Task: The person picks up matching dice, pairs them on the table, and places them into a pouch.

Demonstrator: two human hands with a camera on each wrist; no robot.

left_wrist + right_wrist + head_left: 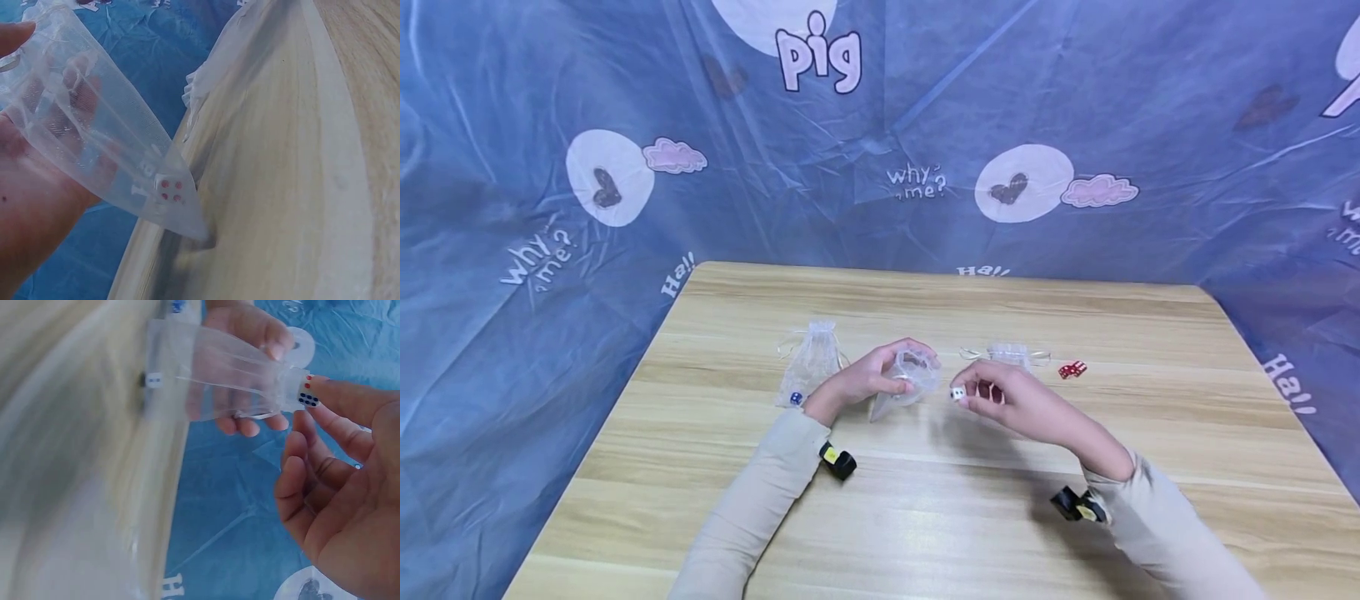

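My left hand (pixel 863 377) holds a sheer white mesh pouch (pixel 917 382) near its mouth, fingers and thumb around the top. Through the mesh, a white die (pixel 170 189) with red pips shows low in the pouch. Between thumb and fingertips, my right hand (pixel 1026 402) pinches another white die (pixel 957 392). In the right wrist view that die (pixel 309 395) shows dark and red pips and is right at the pouch's mouth. The remaining right fingers are curled loosely beneath.
Left of my left hand lies a second mesh pouch (pixel 812 362) with a blue die (pixel 796 398) at its lower part. Behind my right hand is a folded pouch (pixel 1009 355) with ribbon ends; red dice (pixel 1072 369) sit to its right. Blue printed cloth (pixel 880 225) hangs behind the wooden table (pixel 925 525).
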